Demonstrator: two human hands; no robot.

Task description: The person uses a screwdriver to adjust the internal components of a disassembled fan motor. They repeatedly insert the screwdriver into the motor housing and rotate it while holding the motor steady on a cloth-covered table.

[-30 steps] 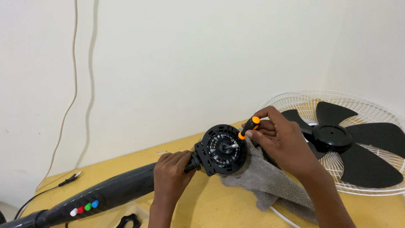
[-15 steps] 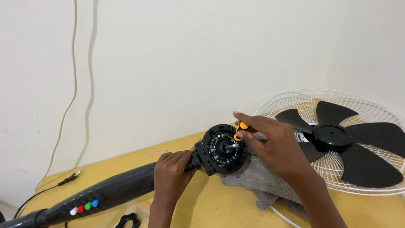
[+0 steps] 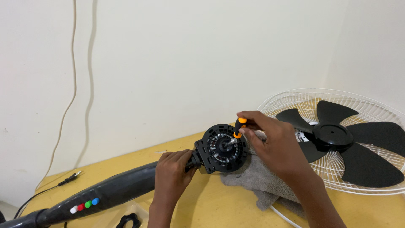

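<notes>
1. I take the fan motor housing (image 3: 222, 148) as the landmark: a round black unit with radial vents, face turned toward the camera, raised just above the yellow counter (image 3: 202, 198).
2. My left hand (image 3: 172, 175) sits directly left of the housing, fingers curled tight around the neck where the housing joins the fan stand pole (image 3: 101, 196).
3. My right hand (image 3: 276, 145) sits directly right of the housing, fingers pinched on a screwdriver (image 3: 237, 131) with a black and orange handle.
4. The screwdriver tip meets the centre of the housing, at the shaft; the handle angles up and to the right from that point.
5. A grey cloth (image 3: 261, 183) lies on the counter below and right of the housing, partly under my right forearm.
6. The black fan blade (image 3: 337, 139) lies in a white wire grille (image 3: 371, 169), well to the right of the housing and behind my right hand.
7. The pole runs down and left from the housing; a row of coloured buttons (image 3: 84, 205) (white, red, green, blue) sits near its far end.
8. A small black ring nut (image 3: 128, 221) lies on the counter below the pole, well left of and lower than the housing.
9. A black power plug (image 3: 69, 177) with its cable rests on the counter far left of the housing, near the wall.
</notes>
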